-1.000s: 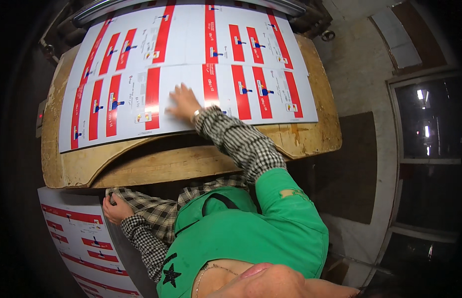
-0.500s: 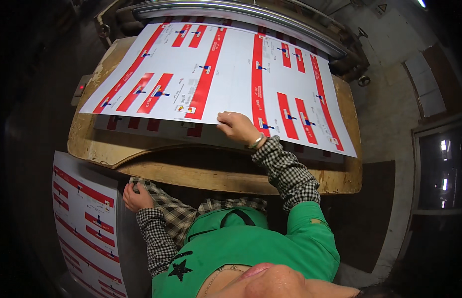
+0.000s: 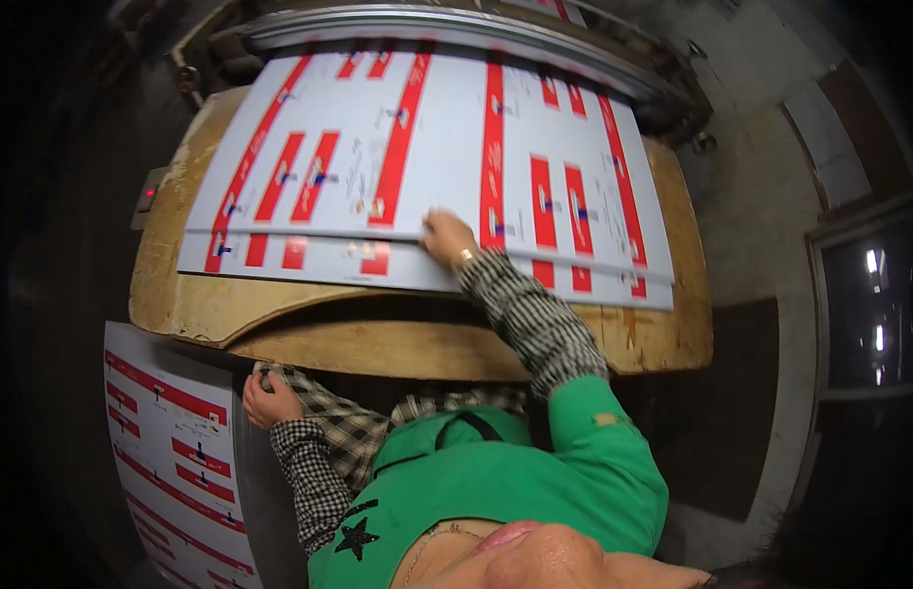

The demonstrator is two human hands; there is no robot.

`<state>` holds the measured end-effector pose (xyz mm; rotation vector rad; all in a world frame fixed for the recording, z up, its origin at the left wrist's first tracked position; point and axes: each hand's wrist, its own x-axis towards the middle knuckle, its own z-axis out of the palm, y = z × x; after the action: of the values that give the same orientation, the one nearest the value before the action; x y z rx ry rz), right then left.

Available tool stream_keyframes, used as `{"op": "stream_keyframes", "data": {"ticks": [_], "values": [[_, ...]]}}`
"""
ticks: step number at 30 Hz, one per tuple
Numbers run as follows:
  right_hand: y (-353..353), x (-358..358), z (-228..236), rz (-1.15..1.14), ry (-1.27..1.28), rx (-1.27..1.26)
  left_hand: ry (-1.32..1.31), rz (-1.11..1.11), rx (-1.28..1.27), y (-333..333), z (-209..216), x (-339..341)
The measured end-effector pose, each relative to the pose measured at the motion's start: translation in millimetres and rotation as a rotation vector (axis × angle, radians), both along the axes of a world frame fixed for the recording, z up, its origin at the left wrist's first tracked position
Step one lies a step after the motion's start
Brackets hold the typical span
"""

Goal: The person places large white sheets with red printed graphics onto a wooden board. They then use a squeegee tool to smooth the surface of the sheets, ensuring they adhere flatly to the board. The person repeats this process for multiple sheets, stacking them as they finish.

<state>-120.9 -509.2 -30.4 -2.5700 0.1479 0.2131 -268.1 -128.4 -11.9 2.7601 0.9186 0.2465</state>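
the right hand [image 3: 448, 239] is at the near edge of the upper sheet [image 3: 451, 147], a little right of the middle of that edge. its fingers are bent and close together against the edge, but motion blur hides the grip, so i cannot tell whether they are clamped on the paper. a bracelet [image 3: 467, 257] circles that wrist, just above a black-and-white checked sleeve [image 3: 535, 319].

the upper sheet is white with red bands and small blue marks, and it lies over the lower sheet [image 3: 324, 257], whose near strip shows below it on the bench [image 3: 378, 350]. the far edge of the upper sheet reaches the metal roller [image 3: 446, 18] across the back of the bench. the bench is worn wood with a curved cutout at its near side.

the left hand [image 3: 270, 396] is low on the left, below the bench, its fingers curled by the checked cloth [image 3: 329, 417] over the person's leg; i cannot tell whether they hold any of it. just left of this hand are more printed sheets [image 3: 172, 456], white with red bands. a green garment [image 3: 515, 461] covers the person's torso.
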Motion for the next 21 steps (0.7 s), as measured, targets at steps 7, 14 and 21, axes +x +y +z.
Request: {"op": "stream_keyframes", "data": {"ticks": [7, 14, 21], "values": [[42.7, -55.1, -7.1, 0.141, -0.130, -0.156, 0.027, -0.010, 0.046, 4.8, -12.2, -1.4], [29.7, -71.3, -3.6, 0.200, -0.130, -0.073, 0.024, 0.005, 0.038, 2.5, -12.7, -1.0], [4.0, -36.4, 12.3, 0.338, 0.002, 0.169, 0.019, 0.007, -0.053, -1.6, 1.3, 3.6]]}}
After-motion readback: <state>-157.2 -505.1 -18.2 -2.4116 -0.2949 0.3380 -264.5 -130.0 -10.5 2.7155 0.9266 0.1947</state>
